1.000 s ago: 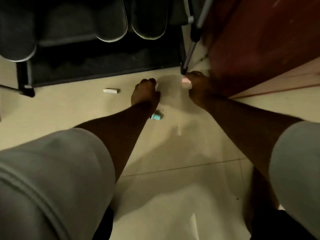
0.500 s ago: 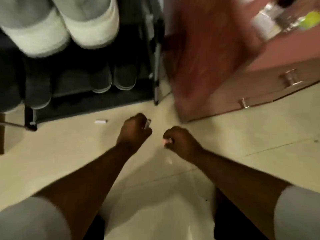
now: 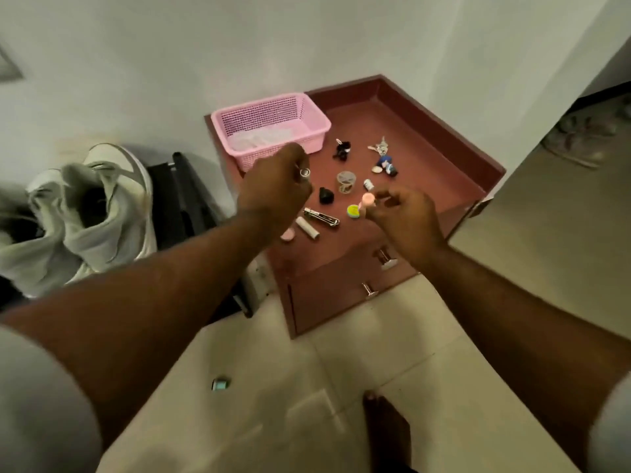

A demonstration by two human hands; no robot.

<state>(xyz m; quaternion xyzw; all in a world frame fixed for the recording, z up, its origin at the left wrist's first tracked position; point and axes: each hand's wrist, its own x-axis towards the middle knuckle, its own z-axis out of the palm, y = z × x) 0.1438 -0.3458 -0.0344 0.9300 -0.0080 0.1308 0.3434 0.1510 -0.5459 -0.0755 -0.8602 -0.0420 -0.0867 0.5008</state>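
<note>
1. Fingers (image 3: 293, 158) of the left hand (image 3: 275, 190) are curled round a small silver-tipped thing (image 3: 304, 172). The hand is up over the left edge of the cabinet top (image 3: 409, 131).
2. The right hand (image 3: 408, 218) pinches a little pink tube (image 3: 368, 201) with its thumb and fingers. It is over the front edge of the top, toward the front right corner.
3. Just left of the pink tube, a yellow and green round thing (image 3: 353, 211) lies near the front edge. A small white thing (image 3: 368, 183) sits just behind the tube.
4. Between the two hands are a black lump (image 3: 326, 195) and a clear little cup (image 3: 346, 180).
5. Near the front left corner lie a nail clipper (image 3: 321, 216), a white tube (image 3: 307, 227) and a pink round thing (image 3: 288, 235). The left arm hides part of the pink round thing.
6. In the middle of the top sit a black toy (image 3: 342, 150), some keys (image 3: 379, 146) and a blue thing (image 3: 387, 165).
7. A pink basket (image 3: 317, 126) fills the back left corner, with something pale inside.
8. Two silver drawer handles (image 3: 386, 259) stick out of the cabinet front.
9. On the floor (image 3: 426, 353) are a small teal thing (image 3: 220, 384) and a bare foot (image 3: 386, 425). Pale shoes (image 3: 92, 206) stand left of the cabinet.
</note>
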